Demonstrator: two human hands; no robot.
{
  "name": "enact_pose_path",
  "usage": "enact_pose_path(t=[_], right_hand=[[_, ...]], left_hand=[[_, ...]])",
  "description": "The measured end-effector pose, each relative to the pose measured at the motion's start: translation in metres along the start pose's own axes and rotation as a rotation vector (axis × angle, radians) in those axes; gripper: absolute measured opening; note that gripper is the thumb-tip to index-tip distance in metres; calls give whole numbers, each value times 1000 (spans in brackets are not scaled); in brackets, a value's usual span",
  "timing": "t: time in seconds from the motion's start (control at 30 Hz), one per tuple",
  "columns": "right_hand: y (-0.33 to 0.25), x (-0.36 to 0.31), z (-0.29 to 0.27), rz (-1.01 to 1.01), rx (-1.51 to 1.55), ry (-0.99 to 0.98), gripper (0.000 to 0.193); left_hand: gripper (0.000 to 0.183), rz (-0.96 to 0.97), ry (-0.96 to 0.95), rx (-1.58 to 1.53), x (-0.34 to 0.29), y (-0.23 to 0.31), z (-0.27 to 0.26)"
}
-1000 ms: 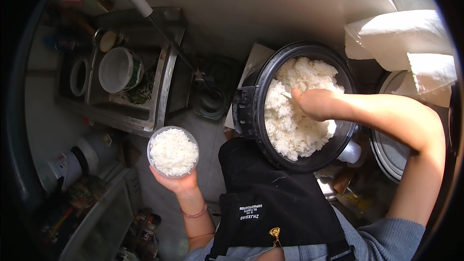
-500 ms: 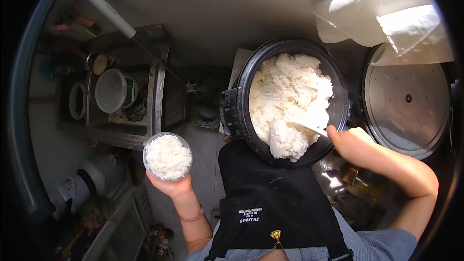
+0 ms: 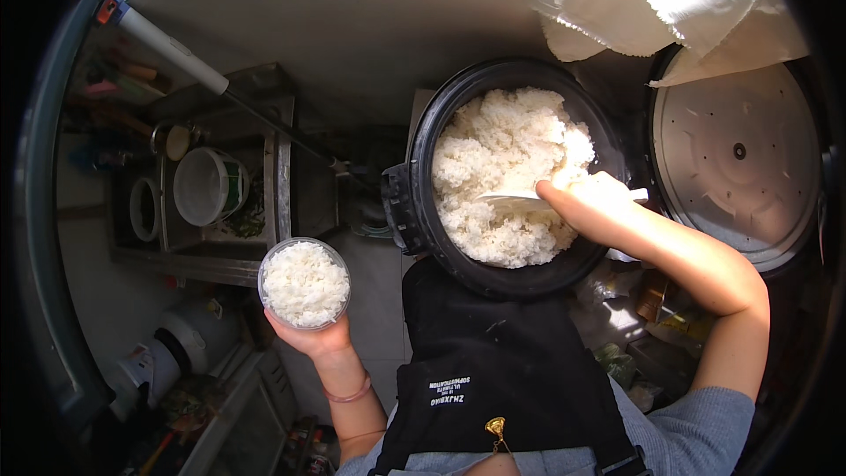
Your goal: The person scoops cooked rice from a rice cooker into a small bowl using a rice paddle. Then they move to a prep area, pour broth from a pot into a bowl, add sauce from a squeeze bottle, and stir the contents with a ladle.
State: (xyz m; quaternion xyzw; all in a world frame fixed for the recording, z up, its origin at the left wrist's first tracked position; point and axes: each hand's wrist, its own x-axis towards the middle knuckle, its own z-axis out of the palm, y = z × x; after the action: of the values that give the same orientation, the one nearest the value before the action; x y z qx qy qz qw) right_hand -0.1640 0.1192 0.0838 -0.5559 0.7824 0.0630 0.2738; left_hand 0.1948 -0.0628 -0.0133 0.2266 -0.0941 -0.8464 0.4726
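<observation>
Sitting in half-curled L hand: rice tub; R hand clenched w/ paddle over pot rice.

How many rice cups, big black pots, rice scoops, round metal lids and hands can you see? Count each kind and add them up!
Rice cup: 1
Big black pot: 1
Rice scoop: 1
Round metal lid: 1
Hands: 2 (left hand, right hand)
Total: 6

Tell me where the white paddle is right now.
In the head view, right of centre, the white paddle is in the right hand, over the rice in the black pot, left of the round metal lid.
</observation>
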Motion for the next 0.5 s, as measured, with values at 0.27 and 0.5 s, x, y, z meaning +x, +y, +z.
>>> enact_pose_path(t=[0.27,0.5], right_hand=[[34,-34,-35,95,-297,289,25],[16,-33,47,179,-223,228,33]], left_hand=[[53,-3,118,18,-4,0,-2],[54,-18,59,52,0,-4,-4]])
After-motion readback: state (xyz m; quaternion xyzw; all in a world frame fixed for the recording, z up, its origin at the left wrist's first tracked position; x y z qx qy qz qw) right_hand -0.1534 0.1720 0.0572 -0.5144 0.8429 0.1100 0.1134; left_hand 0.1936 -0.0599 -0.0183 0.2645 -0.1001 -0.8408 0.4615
